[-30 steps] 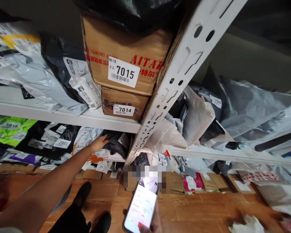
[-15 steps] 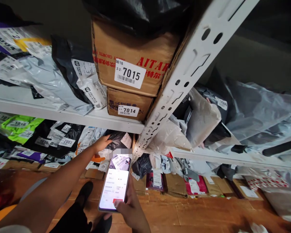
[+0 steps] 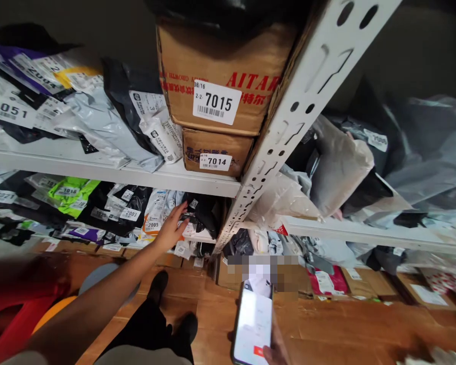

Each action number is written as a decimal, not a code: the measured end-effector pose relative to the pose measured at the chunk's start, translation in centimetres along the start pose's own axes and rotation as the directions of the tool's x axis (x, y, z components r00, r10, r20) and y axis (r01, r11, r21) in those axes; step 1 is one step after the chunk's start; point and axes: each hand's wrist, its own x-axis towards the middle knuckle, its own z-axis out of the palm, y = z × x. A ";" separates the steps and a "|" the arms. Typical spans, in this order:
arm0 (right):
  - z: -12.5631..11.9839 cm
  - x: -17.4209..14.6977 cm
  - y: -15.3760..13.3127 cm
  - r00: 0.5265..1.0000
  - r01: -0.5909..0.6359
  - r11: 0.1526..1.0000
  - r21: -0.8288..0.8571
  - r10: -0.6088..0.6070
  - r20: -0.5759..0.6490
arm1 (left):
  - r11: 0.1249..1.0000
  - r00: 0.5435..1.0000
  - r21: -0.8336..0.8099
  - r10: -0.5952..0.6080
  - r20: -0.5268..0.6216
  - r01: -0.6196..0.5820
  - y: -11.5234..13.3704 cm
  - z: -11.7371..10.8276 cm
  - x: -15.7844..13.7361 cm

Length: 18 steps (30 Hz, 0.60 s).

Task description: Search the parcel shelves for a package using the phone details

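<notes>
My left hand (image 3: 171, 230) reaches to the lower shelf with its fingers stretched out and apart. Its fingertips are at the left side of a black plastic parcel (image 3: 204, 213); whether they touch it I cannot tell. Left of the hand lie a parcel labelled 2005 (image 3: 154, 213) and a black one labelled 2003 (image 3: 131, 215). Low over the floor, my right hand (image 3: 276, 344) is closed around a smartphone (image 3: 253, 317), thumb beside a red button on the lit screen. Most of the right fingers are hidden behind the phone.
A white perforated post (image 3: 277, 139) slants between two shelf bays. Cartons labelled 7015 (image 3: 228, 61) and 7014 (image 3: 213, 149) stand left of it. Grey parcels (image 3: 338, 167) bulge out on the right. A red stool (image 3: 30, 314) is at lower left.
My left hand's fingers have come off the black parcel, which now sits deeper on the lower shelf. The phone has moved down and right, away from the parcel. The view has shifted left.
</notes>
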 end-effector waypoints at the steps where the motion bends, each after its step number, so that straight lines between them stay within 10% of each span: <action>1: -0.7 -0.5 -0.1 0.999 0.024 1.000 -0.014 -0.025 -0.047 | 1.000 1.000 -0.011 -0.003 0.027 0.004 0.0 0.2 -2.2; 7: -2.0 -2.8 0.8 0.978 0.128 0.992 0.010 -0.125 -0.169 | 0.995 0.867 -0.014 -0.075 0.492 0.094 -2.5 0.8 -12.7; 15: 0.9 -5.9 6.5 0.948 0.268 0.962 0.053 -0.254 -0.191 | 0.981 0.742 0.059 -0.177 0.647 0.183 -2.1 -2.0 -15.9; 18: 3.3 -7.1 9.2 0.934 0.289 0.957 0.004 -0.281 -0.221 | 0.970 0.632 -0.025 -0.137 0.763 0.241 0.0 -1.8 -17.3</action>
